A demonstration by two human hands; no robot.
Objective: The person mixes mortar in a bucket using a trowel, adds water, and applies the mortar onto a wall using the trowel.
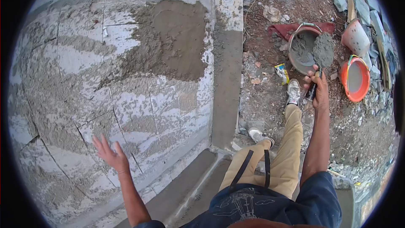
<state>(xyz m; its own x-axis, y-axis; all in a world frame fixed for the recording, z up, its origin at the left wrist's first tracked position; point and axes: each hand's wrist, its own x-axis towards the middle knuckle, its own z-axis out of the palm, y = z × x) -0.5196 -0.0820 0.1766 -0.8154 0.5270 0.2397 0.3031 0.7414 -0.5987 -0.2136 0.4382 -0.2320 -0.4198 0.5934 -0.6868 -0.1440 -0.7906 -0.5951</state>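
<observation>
Rubble-strewn ground (337,122), bearing one mortar bucket (290,56). Trowel (324,51), mortar-laden: is showing at the bucket's right rim, long axis running away from the wearer, blade pointing forward. Right hand (320,89): is gripping its handle (312,91). Left hand (112,155): is spreading wide.

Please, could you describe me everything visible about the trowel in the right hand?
The trowel has a black handle, gripped by the right hand. A rough heap of wet-looking grey mortar covers its blade, so the blade's shape and material cannot be told. The loaded end is by the rim of a reddish bucket; whether they touch is unclear.
</observation>
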